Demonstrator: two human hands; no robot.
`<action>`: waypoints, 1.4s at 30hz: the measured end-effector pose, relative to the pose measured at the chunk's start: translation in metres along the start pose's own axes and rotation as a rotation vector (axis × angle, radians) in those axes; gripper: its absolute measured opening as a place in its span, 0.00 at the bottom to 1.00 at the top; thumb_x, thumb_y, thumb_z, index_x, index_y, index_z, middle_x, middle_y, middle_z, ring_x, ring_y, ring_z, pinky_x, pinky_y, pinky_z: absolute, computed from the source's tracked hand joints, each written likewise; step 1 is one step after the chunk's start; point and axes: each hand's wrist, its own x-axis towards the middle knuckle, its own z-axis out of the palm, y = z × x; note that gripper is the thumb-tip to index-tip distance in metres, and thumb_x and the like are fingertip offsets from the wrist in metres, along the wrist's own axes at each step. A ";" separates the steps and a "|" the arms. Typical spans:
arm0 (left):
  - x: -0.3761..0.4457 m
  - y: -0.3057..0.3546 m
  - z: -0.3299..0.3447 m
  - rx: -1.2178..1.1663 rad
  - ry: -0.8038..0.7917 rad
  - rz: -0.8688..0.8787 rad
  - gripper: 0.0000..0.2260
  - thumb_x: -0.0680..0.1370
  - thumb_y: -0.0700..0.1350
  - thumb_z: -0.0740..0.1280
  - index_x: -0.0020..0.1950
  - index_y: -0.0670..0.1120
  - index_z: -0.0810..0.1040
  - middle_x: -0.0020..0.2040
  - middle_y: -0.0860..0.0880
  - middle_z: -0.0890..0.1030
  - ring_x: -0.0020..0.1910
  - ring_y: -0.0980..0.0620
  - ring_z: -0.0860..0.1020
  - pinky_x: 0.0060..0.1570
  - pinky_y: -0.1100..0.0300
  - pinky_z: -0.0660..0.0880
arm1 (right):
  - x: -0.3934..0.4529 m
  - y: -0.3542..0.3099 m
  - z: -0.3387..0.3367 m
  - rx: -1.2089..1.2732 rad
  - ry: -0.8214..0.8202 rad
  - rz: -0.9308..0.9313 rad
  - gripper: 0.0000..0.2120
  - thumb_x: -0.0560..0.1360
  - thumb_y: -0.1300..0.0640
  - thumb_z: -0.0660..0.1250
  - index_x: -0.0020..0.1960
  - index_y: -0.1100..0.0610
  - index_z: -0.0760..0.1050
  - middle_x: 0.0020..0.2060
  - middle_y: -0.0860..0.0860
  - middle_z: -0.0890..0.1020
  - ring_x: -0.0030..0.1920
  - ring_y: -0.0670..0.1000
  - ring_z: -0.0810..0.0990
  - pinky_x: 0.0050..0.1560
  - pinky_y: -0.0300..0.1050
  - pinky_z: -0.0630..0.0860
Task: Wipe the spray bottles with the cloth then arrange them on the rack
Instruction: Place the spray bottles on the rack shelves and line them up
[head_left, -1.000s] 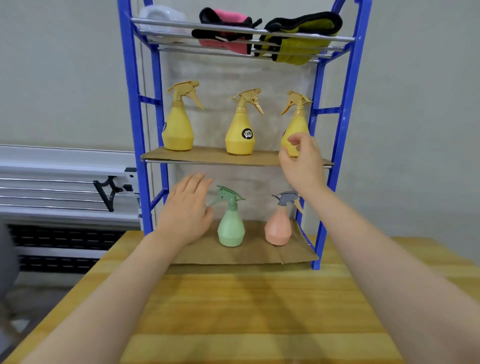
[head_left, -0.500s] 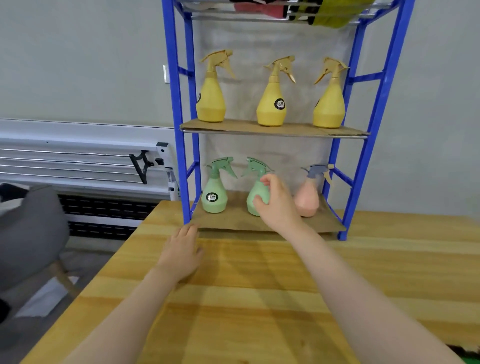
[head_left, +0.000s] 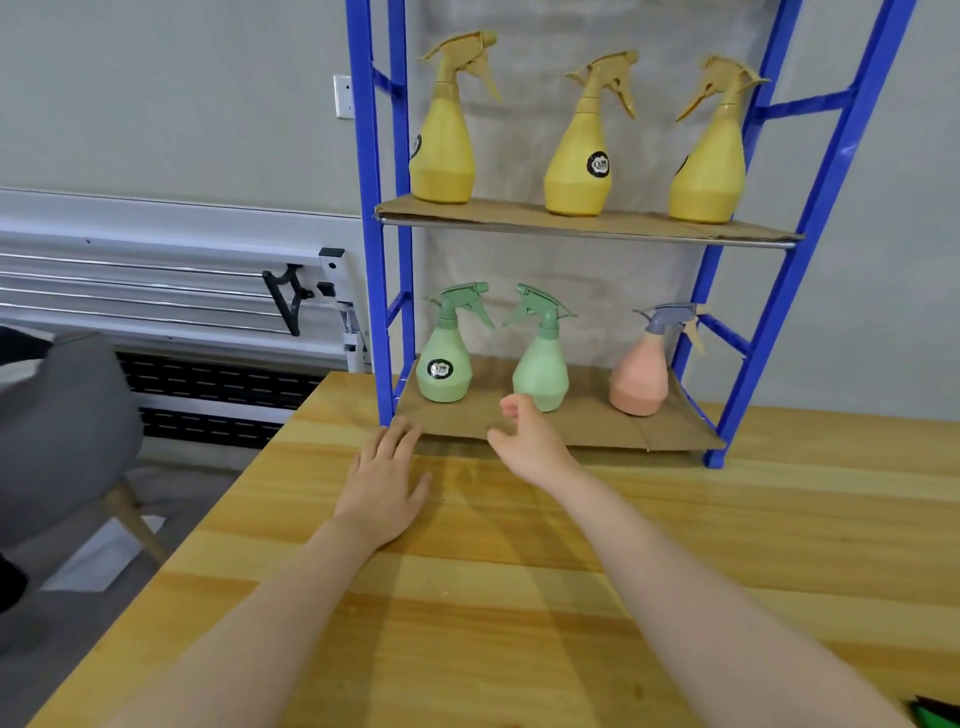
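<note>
Six spray bottles stood upright on the blue rack (head_left: 808, 208), each shelf lined with cardboard. On the lower shelf, a green bottle with a round black label (head_left: 443, 358) stood at the left, a second green bottle (head_left: 541, 364) just beside it with the two nozzles pointing toward each other, and a pink bottle with a grey trigger (head_left: 641, 371) stood well apart at the right. On the shelf above stood three yellow bottles: the left one (head_left: 444, 140), the middle one with a black label (head_left: 582, 156) and the right one (head_left: 709, 161). The right hand (head_left: 530, 441) hovered just in front of the second green bottle, fingers loosely curled and holding nothing, not touching it. The left hand (head_left: 384, 483) lay flat on the wooden table (head_left: 727, 545) with fingers straight, its fingertips near the rack's front left post. A grey chair (head_left: 57, 431) stood left of the table.
</note>
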 end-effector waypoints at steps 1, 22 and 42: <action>0.000 -0.002 0.001 -0.015 0.002 0.006 0.30 0.80 0.55 0.60 0.79 0.51 0.54 0.79 0.52 0.53 0.78 0.47 0.52 0.74 0.48 0.58 | 0.005 0.000 0.002 0.011 -0.006 0.006 0.25 0.78 0.54 0.63 0.73 0.55 0.62 0.71 0.50 0.69 0.66 0.50 0.72 0.59 0.40 0.68; 0.005 -0.014 0.011 -0.089 0.029 0.026 0.29 0.79 0.54 0.59 0.78 0.54 0.54 0.79 0.55 0.53 0.77 0.49 0.53 0.74 0.48 0.58 | 0.109 -0.016 0.042 0.500 -0.046 0.058 0.36 0.76 0.59 0.66 0.79 0.49 0.53 0.74 0.50 0.67 0.68 0.50 0.69 0.65 0.45 0.67; 0.005 -0.012 0.011 -0.065 0.037 0.039 0.30 0.78 0.56 0.58 0.78 0.54 0.53 0.79 0.56 0.52 0.77 0.51 0.51 0.75 0.51 0.55 | 0.140 -0.042 0.080 0.442 -0.001 -0.089 0.35 0.69 0.52 0.77 0.71 0.48 0.64 0.59 0.48 0.78 0.56 0.49 0.78 0.50 0.39 0.74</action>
